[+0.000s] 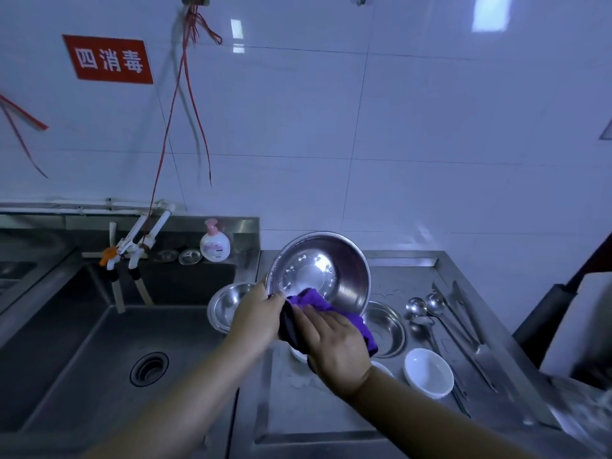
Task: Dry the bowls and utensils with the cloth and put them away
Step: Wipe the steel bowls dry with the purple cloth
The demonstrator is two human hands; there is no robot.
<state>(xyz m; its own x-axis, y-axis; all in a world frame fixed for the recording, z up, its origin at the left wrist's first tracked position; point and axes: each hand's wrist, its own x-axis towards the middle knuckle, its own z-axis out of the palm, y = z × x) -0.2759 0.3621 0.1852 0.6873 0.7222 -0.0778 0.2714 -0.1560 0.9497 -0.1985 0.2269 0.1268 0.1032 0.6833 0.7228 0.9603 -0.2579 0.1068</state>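
The left hand (256,314) pinches the big steel bowl (319,271) by its rim, tilted above the bench (331,409); the right hand (334,339) presses the purple cloth (309,301) inside with flat fingers. Drying is underway; next, probably wiping round, then storing it.

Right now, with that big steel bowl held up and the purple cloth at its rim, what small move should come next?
Probably sweep the purple cloth further into the large tilted steel bowl. The left hand grips its rim, the right hand presses the cloth only at the lower edge, and bright spots, perhaps droplets, show inside.
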